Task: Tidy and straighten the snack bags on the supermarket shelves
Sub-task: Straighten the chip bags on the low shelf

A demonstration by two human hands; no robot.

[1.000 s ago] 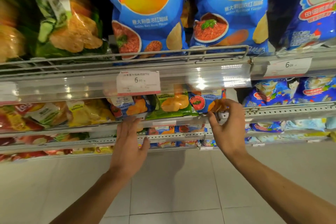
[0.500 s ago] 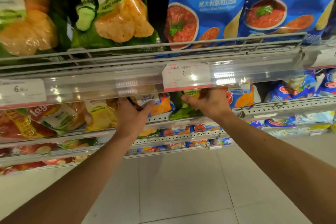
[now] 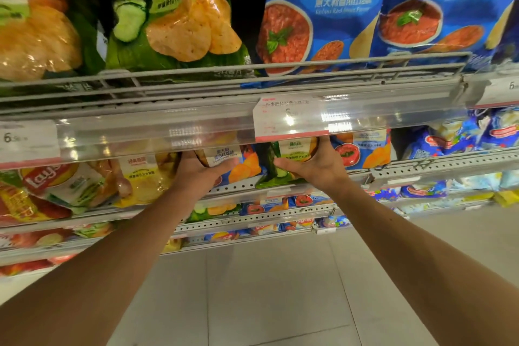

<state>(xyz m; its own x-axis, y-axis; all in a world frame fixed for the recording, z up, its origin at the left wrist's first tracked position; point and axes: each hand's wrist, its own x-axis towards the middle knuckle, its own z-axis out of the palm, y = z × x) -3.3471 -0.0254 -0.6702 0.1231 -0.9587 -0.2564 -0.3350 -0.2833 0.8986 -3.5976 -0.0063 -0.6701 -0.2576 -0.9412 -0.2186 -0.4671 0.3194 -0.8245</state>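
Observation:
Both hands reach under the upper shelf's clear price rail (image 3: 196, 132) to the second shelf. My left hand (image 3: 196, 174) grips the lower part of a small blue chip bag (image 3: 241, 166), thumb across its front. My right hand (image 3: 311, 167) holds a small green chip bag (image 3: 269, 166) with a white label, thumb along its bottom edge. The fingertips of both hands are hidden behind the bags and the rail. A yellow bag (image 3: 143, 177) lies left of my left hand, another blue bag (image 3: 362, 149) right of my right hand.
Large green bags (image 3: 174, 14) and large blue bags (image 3: 323, 8) stand on the upper shelf behind a wire guard (image 3: 252, 73). A price tag (image 3: 289, 118) hangs just above my right hand. Lower shelves (image 3: 252, 219) hold more small bags. Pale tiled floor (image 3: 266, 289) lies below.
Both hands have moved up and inward under the price rail and taken hold of the small bags. The view has shifted closer to the shelf and to the left.

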